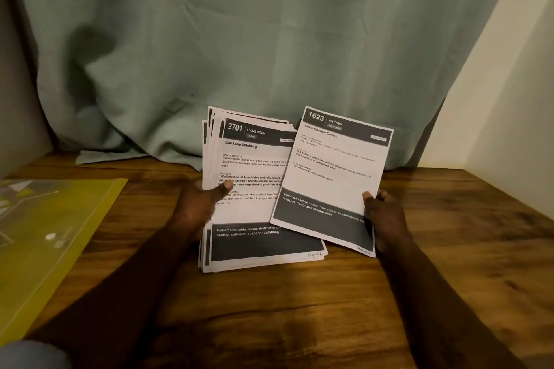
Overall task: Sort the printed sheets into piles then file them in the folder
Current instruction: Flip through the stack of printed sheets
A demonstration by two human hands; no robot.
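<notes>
A green curtain (239, 39) fills the upper frame above a wooden desk (269, 314) with a yellow folder (45, 234) at lower left, while at centre the left hand (195, 207) grips the stack of printed sheets (248, 216) and the right hand (386, 219) curls its fingers (368, 198) round one sheet (329, 177) overlapping the stack's right side.

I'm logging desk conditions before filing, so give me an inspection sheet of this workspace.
Surface: wooden table, dark grain.
Job's things: stack of printed sheets, top one headed 2701 Living Room; single sheet headed 1623 Kitchen overlapping its right side; yellow folder lying flat at left.
Clutter: blurred blue shape bottom left, unidentifiable.
Grippers: left hand grips the stack, thumb on top; right hand pinches the single sheet's right edge.
Cables: nothing seen.
Surroundings: green curtain behind, pale wall at right.
</notes>
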